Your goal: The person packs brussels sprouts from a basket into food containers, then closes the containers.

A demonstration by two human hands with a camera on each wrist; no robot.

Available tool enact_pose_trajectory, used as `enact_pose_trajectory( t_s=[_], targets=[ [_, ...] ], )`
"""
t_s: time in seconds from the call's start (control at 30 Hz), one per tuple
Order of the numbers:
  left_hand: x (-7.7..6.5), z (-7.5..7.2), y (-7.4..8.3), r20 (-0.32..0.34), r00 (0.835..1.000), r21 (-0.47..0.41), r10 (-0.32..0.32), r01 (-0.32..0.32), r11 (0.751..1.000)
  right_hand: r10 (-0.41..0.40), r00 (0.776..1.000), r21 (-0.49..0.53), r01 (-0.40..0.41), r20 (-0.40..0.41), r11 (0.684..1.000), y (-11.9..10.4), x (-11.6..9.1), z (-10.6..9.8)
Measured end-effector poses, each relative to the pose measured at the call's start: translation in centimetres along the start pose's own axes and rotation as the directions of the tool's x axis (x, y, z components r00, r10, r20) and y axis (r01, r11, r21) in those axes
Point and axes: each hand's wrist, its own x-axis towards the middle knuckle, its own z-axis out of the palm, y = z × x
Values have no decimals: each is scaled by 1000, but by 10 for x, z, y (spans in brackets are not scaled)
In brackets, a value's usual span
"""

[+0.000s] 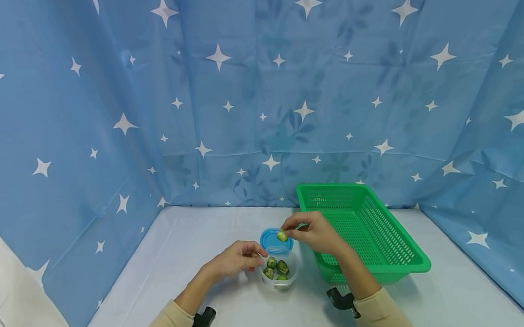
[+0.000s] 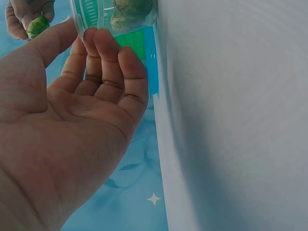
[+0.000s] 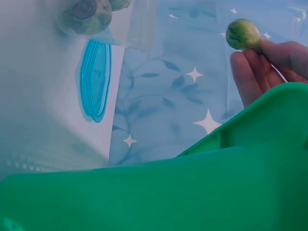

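A small green Brussels sprout (image 1: 282, 236) is pinched between the thumb and fingers of my right hand (image 1: 312, 230), held up over the blue lid. Below and to the left stands a clear round container (image 1: 290, 279), holding several darker Brussels sprouts (image 1: 283, 267). Its blue lid (image 1: 271, 242) lies open at the far side. My left hand (image 1: 239, 258) is at the container's left side, palm showing and fingers loosely bent in the left wrist view. Thumb and fingertips (image 2: 102, 39) are right at the rim, not wrapped around it.
A large green slotted basket (image 1: 420, 263) sits to the right, its near-left side partly behind my right forearm. A white cloth (image 1: 160, 267) covers the table. Behind it hangs a blue curtain (image 1: 251, 134) with white stars.
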Motion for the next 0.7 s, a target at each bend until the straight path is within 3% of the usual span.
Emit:
enact_pose_trajectory(
  t_s=[0.3,0.7],
  targets=[
    [1,-1,-1,2,1000,3,4,-4,1000,65,994,-100,-55,93,993,1,0,2],
    [-1,0,-1,-1,1000,9,0,0,1000,61,972,-146,-28,228,989,2,-1,6]
  ],
)
